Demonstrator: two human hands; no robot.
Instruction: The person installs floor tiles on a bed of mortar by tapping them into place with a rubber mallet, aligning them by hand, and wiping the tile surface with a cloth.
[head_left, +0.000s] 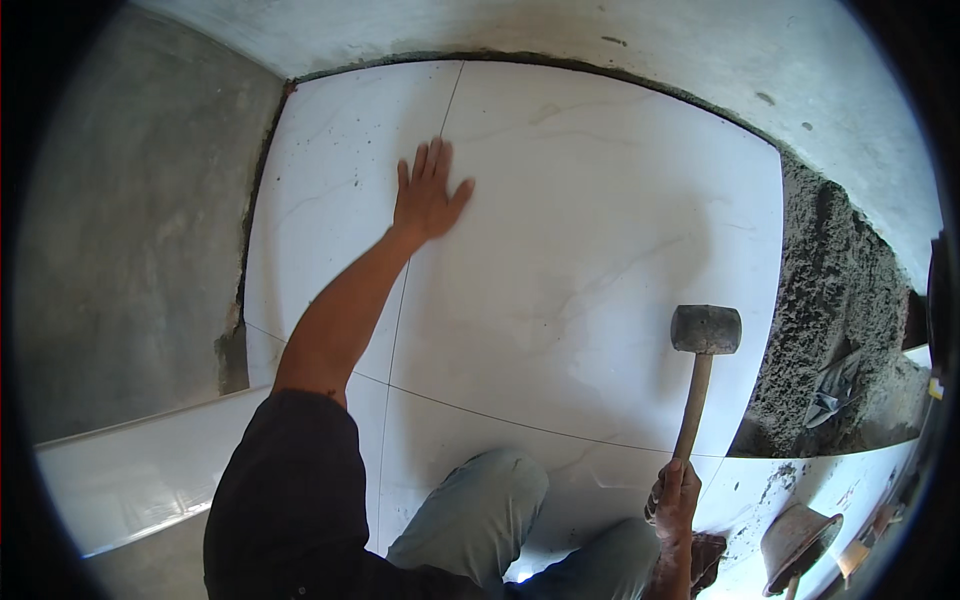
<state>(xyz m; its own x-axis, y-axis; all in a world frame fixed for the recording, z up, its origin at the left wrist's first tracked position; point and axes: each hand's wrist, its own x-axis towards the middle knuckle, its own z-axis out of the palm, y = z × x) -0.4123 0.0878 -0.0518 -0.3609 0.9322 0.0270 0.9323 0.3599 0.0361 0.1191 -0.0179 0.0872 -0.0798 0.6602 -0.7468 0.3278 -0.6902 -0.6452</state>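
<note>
My left hand (427,193) lies flat with fingers spread across the thin joint between two white marbled floor tiles, the narrower left tile (310,210) and the large right tile (590,220). In my right hand (676,492) is the wooden handle of a rubber mallet (706,330). The mallet's black head is over the right part of the large tile; whether it touches the surface I cannot tell. My fingers wrap round the handle near its lower end.
Rough grey mortar (820,290) borders the large tile on the right, with a crumpled grey piece (835,390) on it. A bowl-shaped container (800,545) stands at the lower right. Grey walls rise at the left (140,220) and back (600,30). My knees (490,500) are over the near tiles.
</note>
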